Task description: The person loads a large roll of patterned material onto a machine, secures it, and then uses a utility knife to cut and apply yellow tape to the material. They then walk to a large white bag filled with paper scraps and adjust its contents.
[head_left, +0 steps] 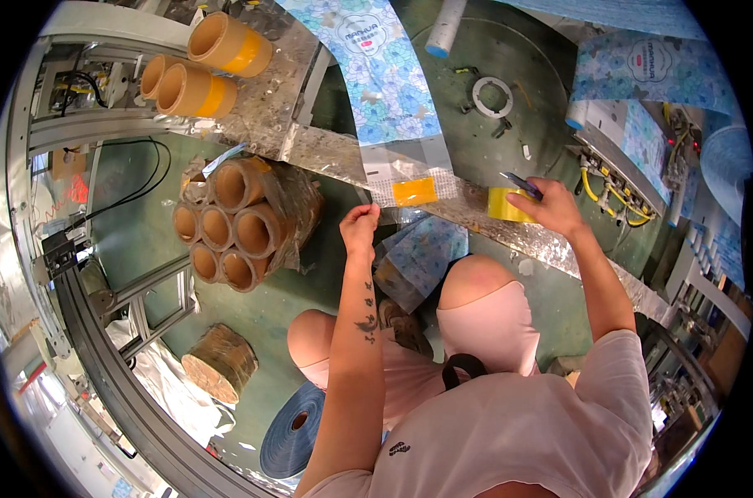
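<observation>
A strip of blue flower-patterned plastic film [397, 108] runs down from the top of the head view. Its pale lower end lies over a scuffed metal beam [326, 158] and carries a piece of orange-yellow tape [414, 192]. My left hand [360, 230] is closed in a pinch at the film's lower left corner. In my right hand [555, 206] is a dark utility knife [526, 184], its tip pointing left. Beside the same fingers, a roll of yellow tape [506, 206] sits at the beam; whether they grip it too is hidden.
Wrapped cardboard tubes [252, 224] stand bundled at left, with loose tubes [231, 46] on the beam's far left. Crumpled film [426, 257] hangs below the beam before my knees. A blue film roll [297, 427] lies lower left. Rollers and yellow cables [613, 199] occupy the right.
</observation>
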Demonstrator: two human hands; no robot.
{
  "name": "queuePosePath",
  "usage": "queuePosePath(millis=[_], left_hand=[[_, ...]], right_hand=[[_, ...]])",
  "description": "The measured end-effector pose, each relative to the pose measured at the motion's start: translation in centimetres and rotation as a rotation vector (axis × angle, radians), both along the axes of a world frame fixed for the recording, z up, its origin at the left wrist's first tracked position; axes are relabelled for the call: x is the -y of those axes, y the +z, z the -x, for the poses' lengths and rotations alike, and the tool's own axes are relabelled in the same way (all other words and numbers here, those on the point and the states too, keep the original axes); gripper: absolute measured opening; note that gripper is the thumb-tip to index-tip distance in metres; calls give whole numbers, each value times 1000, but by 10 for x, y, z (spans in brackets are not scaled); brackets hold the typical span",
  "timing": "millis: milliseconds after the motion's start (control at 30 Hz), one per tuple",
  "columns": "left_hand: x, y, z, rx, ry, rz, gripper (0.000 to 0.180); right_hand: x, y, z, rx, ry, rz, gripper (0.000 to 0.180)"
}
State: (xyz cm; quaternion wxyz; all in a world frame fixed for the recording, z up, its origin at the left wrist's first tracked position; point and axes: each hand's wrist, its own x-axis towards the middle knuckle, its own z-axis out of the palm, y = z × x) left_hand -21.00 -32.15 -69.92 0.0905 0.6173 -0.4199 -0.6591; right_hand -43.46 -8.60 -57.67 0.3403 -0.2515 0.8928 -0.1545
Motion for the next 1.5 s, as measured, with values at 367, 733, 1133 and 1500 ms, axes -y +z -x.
queuePosePath(millis=[367, 733, 1133, 1500], left_hand=[[-5, 8, 17, 219, 91, 81, 4], [-10, 7, 15, 143, 99, 116, 11], [-30, 23, 18, 549, -143, 624, 28], [-69, 41, 54, -160, -1248, 1297, 40]], right_hand=[[14, 13, -5, -41, 54, -68, 49], [12, 10, -9, -95, 84, -37, 46], [16, 10, -11, -118, 123, -33, 45], [20, 8, -12, -121, 108, -62, 47]])
